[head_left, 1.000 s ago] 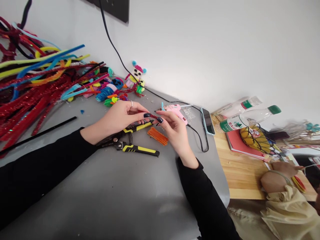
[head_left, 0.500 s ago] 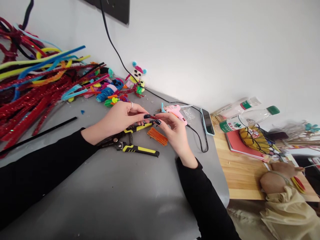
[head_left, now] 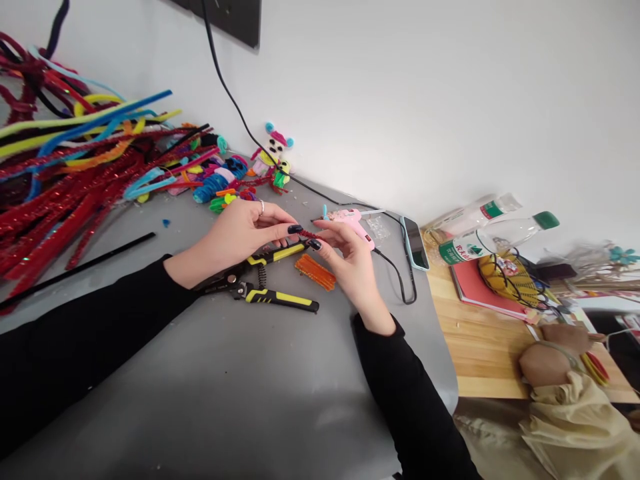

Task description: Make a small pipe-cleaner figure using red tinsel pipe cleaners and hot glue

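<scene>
Between my two hands is a short dark red tinsel pipe cleaner [head_left: 311, 235]. My left hand [head_left: 253, 233], with a ring on one finger, pinches its left end between thumb and fingertips. The thumb and forefinger of my right hand [head_left: 350, 260] close on its right end. Under and beside my left hand lie black and yellow pliers [head_left: 280, 299] with spread handles, their head partly covered by my wrist. A flat orange piece of pipe cleaners [head_left: 315, 272] rests just below my fingers. Behind my right hand sits a pink glue gun [head_left: 350, 219].
A heap of colourful pipe cleaners [head_left: 90, 173] fills the left. Small pipe-cleaner figures [head_left: 273, 150] stand by the wall. A phone [head_left: 415, 243] and a black cable [head_left: 404, 293] lie right, before bottles [head_left: 480, 243] on a wooden table [head_left: 470, 340]. Another person's sleeve [head_left: 580, 427] shows at lower right.
My fingertips have parted slightly, so more of the red pipe cleaner shows between them. The other things remain in place.
</scene>
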Demonstrator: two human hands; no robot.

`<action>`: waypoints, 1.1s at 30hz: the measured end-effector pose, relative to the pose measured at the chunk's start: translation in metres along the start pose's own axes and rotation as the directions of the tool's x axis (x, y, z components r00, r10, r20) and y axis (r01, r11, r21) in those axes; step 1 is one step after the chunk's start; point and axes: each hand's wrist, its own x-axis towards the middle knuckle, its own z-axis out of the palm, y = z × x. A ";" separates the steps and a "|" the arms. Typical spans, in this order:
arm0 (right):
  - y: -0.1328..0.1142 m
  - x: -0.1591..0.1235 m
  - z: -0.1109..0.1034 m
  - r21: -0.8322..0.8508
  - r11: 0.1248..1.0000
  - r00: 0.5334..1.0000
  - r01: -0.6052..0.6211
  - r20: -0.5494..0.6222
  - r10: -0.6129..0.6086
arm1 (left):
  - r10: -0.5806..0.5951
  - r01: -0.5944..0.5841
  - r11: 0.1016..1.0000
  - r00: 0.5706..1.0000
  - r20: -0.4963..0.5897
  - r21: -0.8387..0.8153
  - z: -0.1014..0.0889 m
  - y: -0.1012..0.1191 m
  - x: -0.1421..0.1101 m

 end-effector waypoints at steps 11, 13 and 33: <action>-0.001 -0.001 0.000 -0.061 0.997 0.997 -0.053 0.058 0.057 | 0.010 -0.008 1.000 0.996 0.090 -0.023 0.001 0.002 0.001; -0.001 -0.001 0.001 -0.066 0.996 0.997 -0.060 0.052 0.064 | 0.017 -0.016 1.000 0.997 0.082 -0.012 0.001 0.000 0.002; -0.006 -0.002 0.003 -0.096 0.995 0.997 -0.028 0.074 0.035 | -0.009 0.008 1.000 0.992 0.129 0.005 0.002 0.003 0.000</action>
